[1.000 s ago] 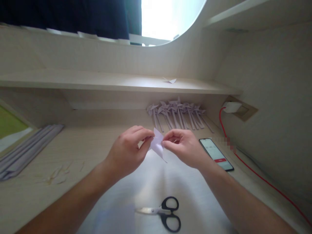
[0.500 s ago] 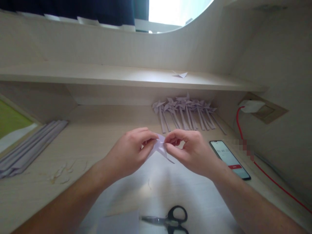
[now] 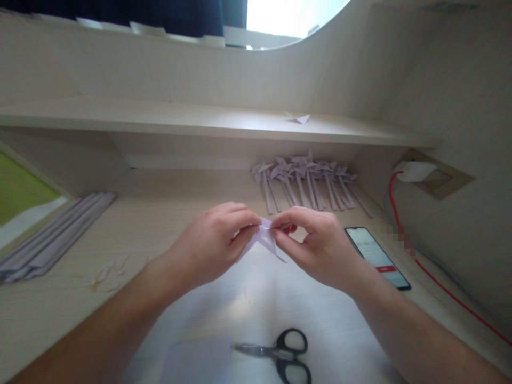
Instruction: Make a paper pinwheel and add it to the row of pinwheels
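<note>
Between my hands is a pale lilac paper pinwheel (image 3: 262,241), its pointed blades hanging below my fingers. My left hand (image 3: 214,240) pinches its left side between thumb and index finger. With thumb and index fingertips, my right hand (image 3: 320,248) grips the opposite side, close to the middle of the paper. The fingers partly cover the folds. Below the hands lie black-handled scissors (image 3: 276,351), blades pointing left, beside a flat sheet of pale paper (image 3: 198,362).
Several finished paper pinwheels on sticks (image 3: 306,178) lie under the shelf (image 3: 180,117). A folded paper piece (image 3: 299,118) rests on that shelf. Long paper strips (image 3: 60,234) and small scraps (image 3: 108,274) are at left. A phone (image 3: 376,256) and red cable (image 3: 444,298) lie at right.
The camera view has shifted slightly, bringing more of the scissors into sight. Both hands keep their pinch on the paper pinwheel, with only slight finger movement.
</note>
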A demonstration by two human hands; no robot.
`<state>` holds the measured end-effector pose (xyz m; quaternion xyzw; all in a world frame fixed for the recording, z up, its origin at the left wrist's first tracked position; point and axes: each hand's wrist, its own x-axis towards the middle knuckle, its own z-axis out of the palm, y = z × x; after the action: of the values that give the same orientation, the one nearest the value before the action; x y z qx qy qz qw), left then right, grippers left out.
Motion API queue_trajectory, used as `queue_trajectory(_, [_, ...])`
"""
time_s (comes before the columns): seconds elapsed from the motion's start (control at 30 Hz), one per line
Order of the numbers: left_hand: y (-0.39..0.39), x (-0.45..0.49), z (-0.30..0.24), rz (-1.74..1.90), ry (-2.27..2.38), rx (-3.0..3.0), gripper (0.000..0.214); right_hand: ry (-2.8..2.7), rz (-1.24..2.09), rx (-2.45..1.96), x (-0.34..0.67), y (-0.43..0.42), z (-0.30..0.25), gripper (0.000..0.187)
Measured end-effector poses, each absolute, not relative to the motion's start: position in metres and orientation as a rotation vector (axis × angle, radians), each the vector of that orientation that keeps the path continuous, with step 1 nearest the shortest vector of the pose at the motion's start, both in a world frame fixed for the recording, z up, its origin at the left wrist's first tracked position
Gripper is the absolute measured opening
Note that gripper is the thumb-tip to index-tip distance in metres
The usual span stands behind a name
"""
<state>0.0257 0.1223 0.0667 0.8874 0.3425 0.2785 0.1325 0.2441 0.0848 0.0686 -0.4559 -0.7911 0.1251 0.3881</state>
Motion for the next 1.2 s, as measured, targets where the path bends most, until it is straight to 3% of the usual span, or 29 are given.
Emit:
queue_trajectory(0.97, [0.1176, 0.0220, 0.0690, 0.748, 0.973, 2.763, 0.022, -2.159, 0.262, -1.108, 0.2439, 0.0812, 0.0697, 0.013])
queue_trajectory(1.2, [0.1132, 0.0269, 0.0729, 0.876, 1.152, 2.542, 0.008, -2.172, 0.260, -1.126, 0.2448, 0.0799, 0.0706, 0.014])
